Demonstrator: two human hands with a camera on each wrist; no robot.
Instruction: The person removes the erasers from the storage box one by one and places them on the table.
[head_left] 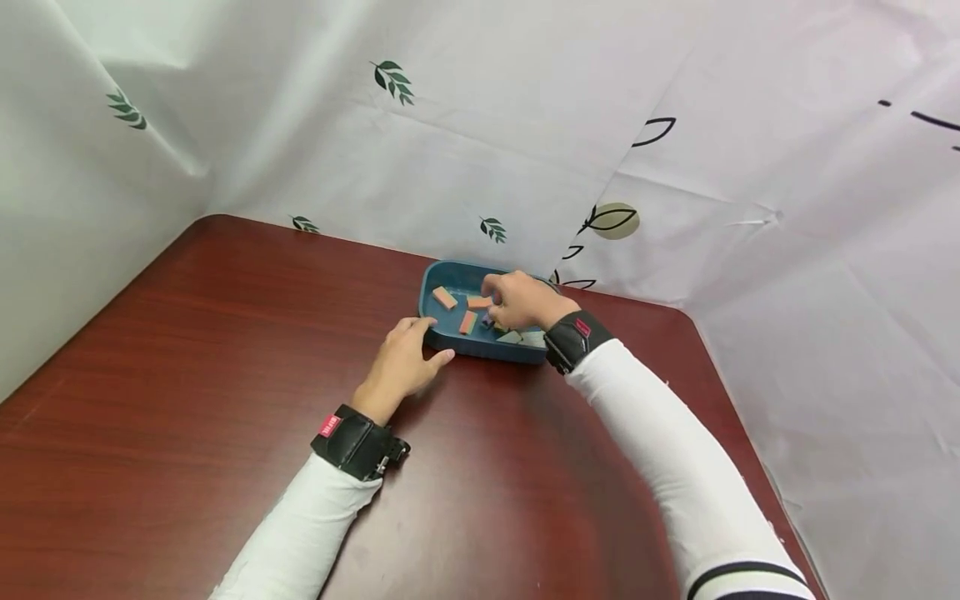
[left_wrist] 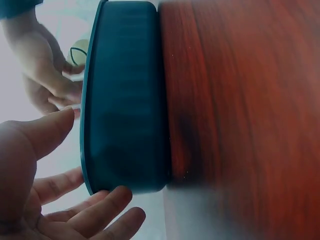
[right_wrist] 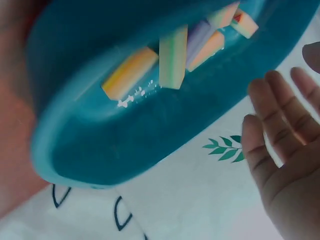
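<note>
Teal tray (head_left: 480, 346), orange, green and lilac blocks (right_wrist: 172, 62), reddish-brown wood-grain table (head_left: 187, 350), white leaf-print cloth (head_left: 487, 125)

Reddish wooden table (head_left: 187, 375) — leaf-printed white curtain (head_left: 487, 108) behind

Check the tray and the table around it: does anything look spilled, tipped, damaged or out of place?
Nothing stands out. The teal tray sits flat on the table, the small blocks lie loose inside it, none outside. The left hand rests at its wall; the right hand reaches in.
</note>
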